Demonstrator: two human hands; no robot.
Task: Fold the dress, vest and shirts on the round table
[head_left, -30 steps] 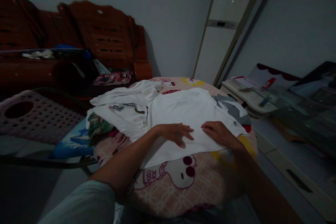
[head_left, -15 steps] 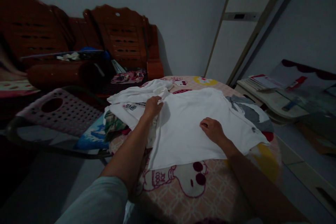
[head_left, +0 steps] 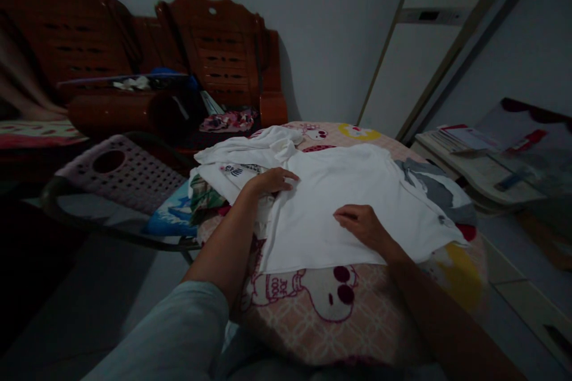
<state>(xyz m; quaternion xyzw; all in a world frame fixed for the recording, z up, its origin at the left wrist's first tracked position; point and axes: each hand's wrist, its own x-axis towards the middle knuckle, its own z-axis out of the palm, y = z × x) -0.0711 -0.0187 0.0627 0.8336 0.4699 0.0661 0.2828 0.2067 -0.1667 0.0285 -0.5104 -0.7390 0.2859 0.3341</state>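
A white short-sleeved shirt (head_left: 313,220) lies spread on a round table covered by a pink patterned cloth (head_left: 308,333). My left hand (head_left: 274,180) rests flat on its left side, fingers stretched out and apart. Over the middle of the shirt is my right hand (head_left: 361,225), its fingers drawn together with no fabric bunched in them; whether it presses on the cloth I cannot tell. Another white garment with a dark print (head_left: 232,171) lies to the left, partly under the shirt. A grey and white garment (head_left: 435,190) shows beyond the right sleeve.
A woven-back chair (head_left: 120,172) with a blue cushion (head_left: 172,211) stands left of the table. Wooden seats (head_left: 227,59) line the wall, with clothing on one and a person's legs (head_left: 27,83) at far left. Right, a side cabinet (head_left: 482,175) holds papers.
My left hand has let go of the pinched shirt edge and flattened onto the cloth with its fingers out. The right hand has shifted slightly left over the shirt. The view has tilted and turned left.
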